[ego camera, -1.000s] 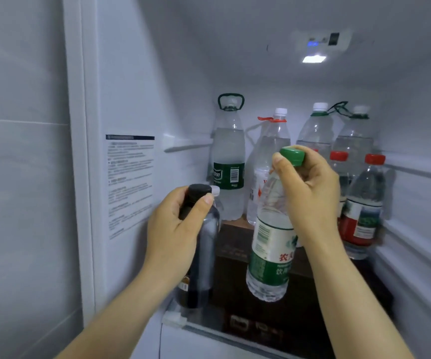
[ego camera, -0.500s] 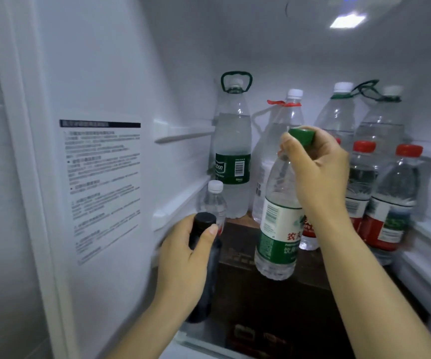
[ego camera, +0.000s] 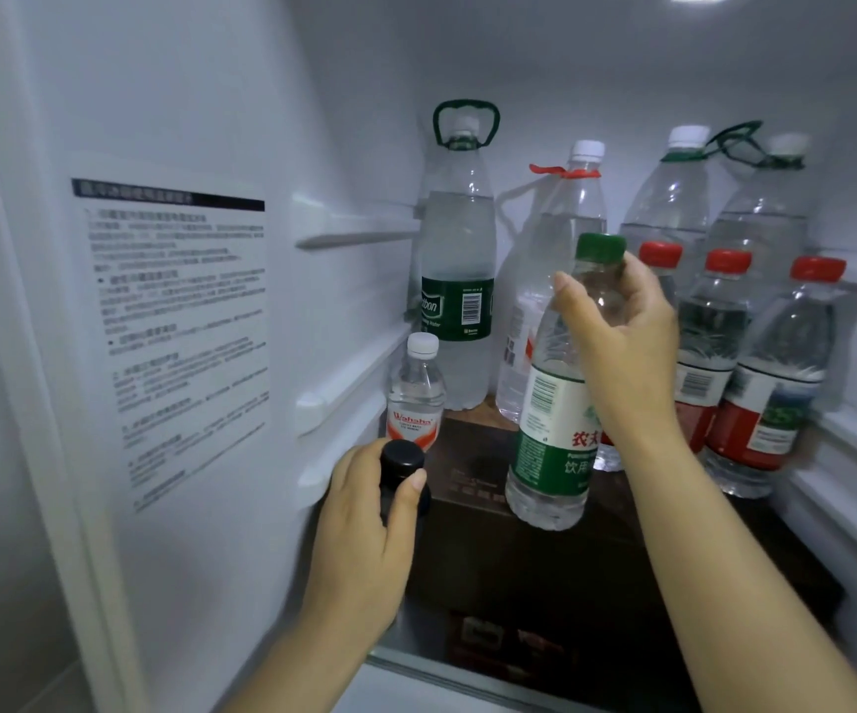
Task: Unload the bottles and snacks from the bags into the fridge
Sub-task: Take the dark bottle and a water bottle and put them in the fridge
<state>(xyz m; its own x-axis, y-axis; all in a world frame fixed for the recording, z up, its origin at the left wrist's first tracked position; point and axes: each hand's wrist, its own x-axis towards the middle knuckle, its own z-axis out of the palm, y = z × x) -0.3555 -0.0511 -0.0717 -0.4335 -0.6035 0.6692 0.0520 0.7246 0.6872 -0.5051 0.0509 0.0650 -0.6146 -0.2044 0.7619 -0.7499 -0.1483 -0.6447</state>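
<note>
Fridge compartment (ego camera: pixel 344 146), white walls. Floor of compartment taken up by a dark brown box (ego camera: pixel 473 470), which carries the bottles.

Back left corner of box: tall bottle (ego camera: pixel 460 280), green label, green loop handle. Just in front of it at the left edge: small bottle (ego camera: pixel 416 393), white cap, red-and-white label.

Back edge, middle to right: three more tall clear bottles (ego camera: pixel 565 234).

Right side, in front of those: three red-capped bottles (ego camera: pixel 776 383), upright, close together.
</note>
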